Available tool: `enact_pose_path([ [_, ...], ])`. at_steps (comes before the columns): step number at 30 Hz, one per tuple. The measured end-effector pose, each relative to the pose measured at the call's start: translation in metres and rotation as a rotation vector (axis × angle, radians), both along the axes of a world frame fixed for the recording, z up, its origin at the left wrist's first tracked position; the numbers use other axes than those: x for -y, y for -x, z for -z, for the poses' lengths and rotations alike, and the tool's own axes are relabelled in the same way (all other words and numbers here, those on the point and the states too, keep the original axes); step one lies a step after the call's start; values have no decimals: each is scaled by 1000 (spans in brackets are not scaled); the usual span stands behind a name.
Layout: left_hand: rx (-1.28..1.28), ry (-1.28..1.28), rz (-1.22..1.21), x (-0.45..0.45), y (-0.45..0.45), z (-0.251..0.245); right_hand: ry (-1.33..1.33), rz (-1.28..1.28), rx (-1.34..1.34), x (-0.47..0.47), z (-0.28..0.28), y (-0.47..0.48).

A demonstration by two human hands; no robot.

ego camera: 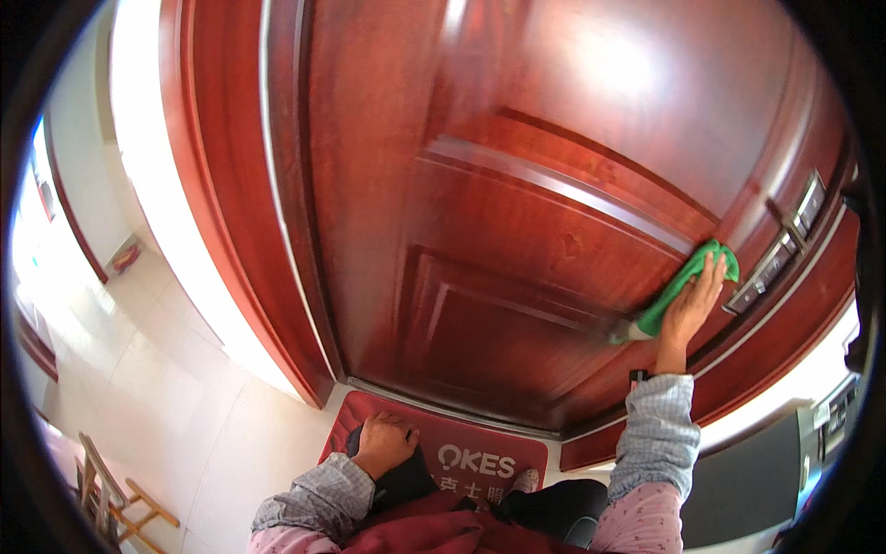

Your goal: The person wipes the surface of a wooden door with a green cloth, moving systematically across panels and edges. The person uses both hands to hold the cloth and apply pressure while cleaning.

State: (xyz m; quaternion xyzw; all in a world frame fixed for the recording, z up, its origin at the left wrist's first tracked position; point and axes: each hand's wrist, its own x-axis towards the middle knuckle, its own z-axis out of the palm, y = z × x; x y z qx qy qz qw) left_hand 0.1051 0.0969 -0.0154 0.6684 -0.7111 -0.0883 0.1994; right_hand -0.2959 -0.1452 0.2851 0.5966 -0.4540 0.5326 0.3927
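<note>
My right hand [695, 298] presses a green cloth [668, 301] flat against a red-brown panelled wooden door [512, 228], to the left of its metal handle and lock plate [775, 256]. Part of the cloth's lower end looks pale and blurred. Low in the view, my left hand [389, 440] rests on my dark-trousered knee with fingers bent, and no object shows in it. Grey checked sleeve covers lie over both forearms.
A red doormat [477, 443] with white lettering lies at the door's foot. Wooden furniture [131, 498] stands on the pale tiled floor [201, 401] at lower left. A dark-fronted cabinet or appliance [740, 485] is at lower right. The door frame [228, 173] rises at left.
</note>
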Motion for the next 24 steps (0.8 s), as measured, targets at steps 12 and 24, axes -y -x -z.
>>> enact_pose_path([
  [12,-10,-30,28,1,4,3,-27,-208,-321,2,-5,-210],
  [24,-73,-86,-44,6,0,0,-43,-554,-614,2,1,-347],
])
